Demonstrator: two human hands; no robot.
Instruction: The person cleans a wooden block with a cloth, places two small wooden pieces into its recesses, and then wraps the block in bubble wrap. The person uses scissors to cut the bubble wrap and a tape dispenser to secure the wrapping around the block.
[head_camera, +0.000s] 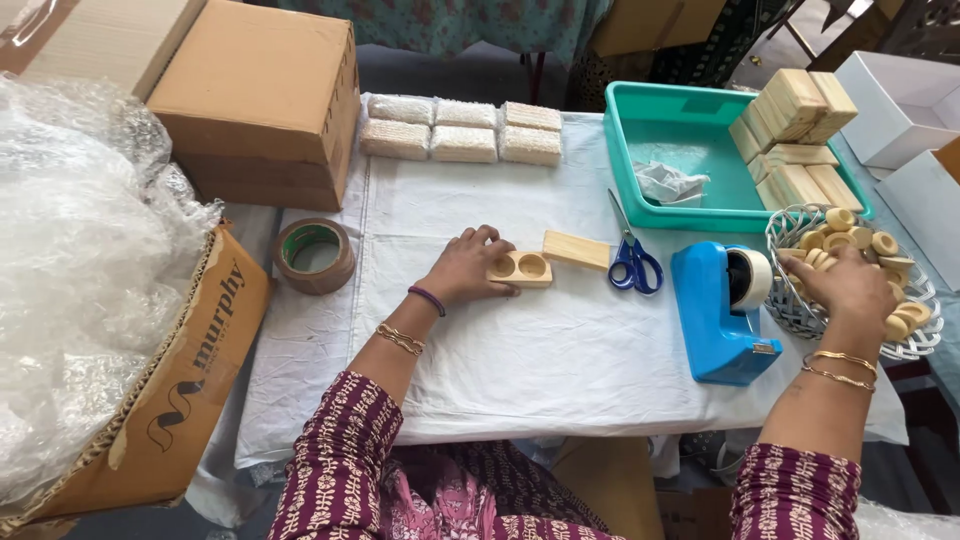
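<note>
On white cloth, left hand (462, 268) holding wooden block (520, 268), right hand (848, 285) in ring basket (790, 310), grip unclear.

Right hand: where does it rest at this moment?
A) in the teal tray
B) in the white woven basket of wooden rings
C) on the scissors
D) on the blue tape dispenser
B: the right hand reaches into the white woven basket among the wooden rings, beside the blue tape dispenser.
</note>
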